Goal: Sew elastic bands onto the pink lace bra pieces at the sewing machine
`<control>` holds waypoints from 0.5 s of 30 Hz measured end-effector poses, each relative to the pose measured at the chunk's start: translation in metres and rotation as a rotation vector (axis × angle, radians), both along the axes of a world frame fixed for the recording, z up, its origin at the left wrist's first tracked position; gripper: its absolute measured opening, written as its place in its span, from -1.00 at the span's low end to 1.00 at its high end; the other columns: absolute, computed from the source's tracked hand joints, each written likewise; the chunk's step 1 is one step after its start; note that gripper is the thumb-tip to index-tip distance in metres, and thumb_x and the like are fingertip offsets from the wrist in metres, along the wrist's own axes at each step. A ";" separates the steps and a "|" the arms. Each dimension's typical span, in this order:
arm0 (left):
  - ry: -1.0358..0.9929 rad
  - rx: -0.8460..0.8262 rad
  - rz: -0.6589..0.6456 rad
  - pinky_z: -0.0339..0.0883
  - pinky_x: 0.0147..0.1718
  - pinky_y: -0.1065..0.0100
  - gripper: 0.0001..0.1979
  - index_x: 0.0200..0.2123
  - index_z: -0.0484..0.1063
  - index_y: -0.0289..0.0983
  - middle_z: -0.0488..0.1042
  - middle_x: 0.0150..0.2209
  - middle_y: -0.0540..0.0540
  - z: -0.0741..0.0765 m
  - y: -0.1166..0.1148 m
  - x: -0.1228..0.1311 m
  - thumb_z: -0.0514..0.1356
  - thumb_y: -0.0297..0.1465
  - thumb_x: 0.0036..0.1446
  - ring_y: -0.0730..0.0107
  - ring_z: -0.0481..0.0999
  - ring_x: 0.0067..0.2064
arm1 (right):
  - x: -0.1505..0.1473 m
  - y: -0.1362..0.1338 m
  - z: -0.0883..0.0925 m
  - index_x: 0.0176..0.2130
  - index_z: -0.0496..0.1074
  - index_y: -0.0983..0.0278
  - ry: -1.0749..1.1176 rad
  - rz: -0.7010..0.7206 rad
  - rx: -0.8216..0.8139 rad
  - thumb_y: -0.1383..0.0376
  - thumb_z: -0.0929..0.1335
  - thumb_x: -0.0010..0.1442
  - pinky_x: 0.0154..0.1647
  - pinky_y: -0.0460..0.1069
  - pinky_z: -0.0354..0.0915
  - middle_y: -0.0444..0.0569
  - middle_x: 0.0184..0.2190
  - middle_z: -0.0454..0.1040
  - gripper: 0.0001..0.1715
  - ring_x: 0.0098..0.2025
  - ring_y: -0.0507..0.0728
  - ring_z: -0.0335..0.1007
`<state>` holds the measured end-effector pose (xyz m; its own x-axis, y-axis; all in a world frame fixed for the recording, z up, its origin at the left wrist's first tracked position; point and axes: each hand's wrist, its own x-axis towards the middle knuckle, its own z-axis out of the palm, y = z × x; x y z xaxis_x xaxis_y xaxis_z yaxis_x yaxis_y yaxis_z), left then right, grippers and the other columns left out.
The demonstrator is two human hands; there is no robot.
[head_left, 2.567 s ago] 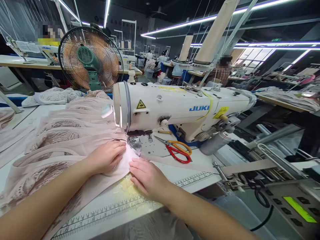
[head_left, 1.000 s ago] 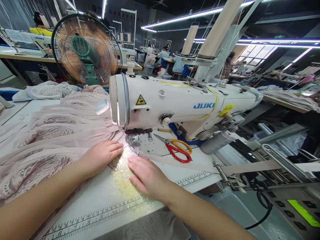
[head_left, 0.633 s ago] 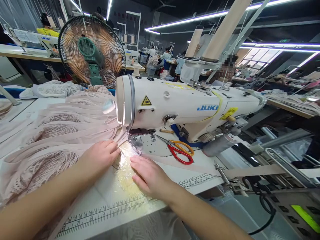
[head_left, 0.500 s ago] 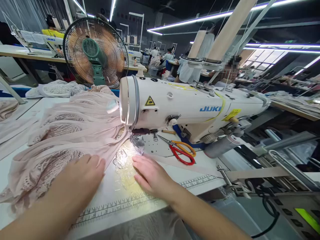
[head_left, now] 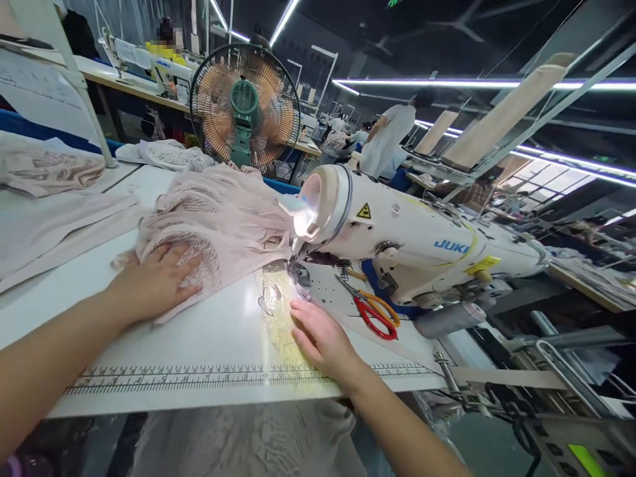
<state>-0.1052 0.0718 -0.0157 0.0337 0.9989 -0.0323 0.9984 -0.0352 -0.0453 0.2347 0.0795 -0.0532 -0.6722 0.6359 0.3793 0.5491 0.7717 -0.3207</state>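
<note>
In the head view, my left hand [head_left: 154, 278] lies with fingers spread on a bunched pile of pale pink lace fabric [head_left: 233, 205] left of the needle. The fabric's right end reaches under the head of a white JUKI sewing machine [head_left: 397, 225]. My right hand [head_left: 325, 338] rests on the table just in front of the presser foot [head_left: 299, 273], fingers stretched forward and thumb apart. Its fingertips are by a small metal guide, where a pale elastic strip [head_left: 511, 377] comes in from the right. Whether they touch the strip is unclear.
Scissors with red and orange handles [head_left: 380, 315] lie on the machine bed beside a grey thread cone [head_left: 450, 319]. A ruler tape [head_left: 199, 377] runs along the table's front edge. Behind the pile stands a fan [head_left: 244, 106]. More fabric [head_left: 59, 225] lies at left.
My left hand has moved away from the needle, onto the pile, which is now gathered more compactly. My right hand stays by the presser foot. The view has turned left.
</note>
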 end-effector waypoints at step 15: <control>-0.182 0.180 -0.061 -0.10 0.14 -0.33 -0.52 0.21 0.24 -0.28 0.15 0.29 -0.30 -0.013 0.004 -0.020 -0.11 -0.21 0.34 -0.10 0.11 0.27 | 0.032 -0.103 0.030 0.01 0.44 0.08 -0.153 0.151 -0.383 0.09 0.32 0.24 -0.06 -0.10 0.42 -0.09 -0.13 0.57 -0.64 -0.09 0.08 0.51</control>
<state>-0.1247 0.0758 -0.0286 0.0826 0.9840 0.1580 0.9869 -0.1028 0.1244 0.2663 -0.0236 -0.0231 -0.7984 0.6017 0.0238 0.5028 0.6879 -0.5234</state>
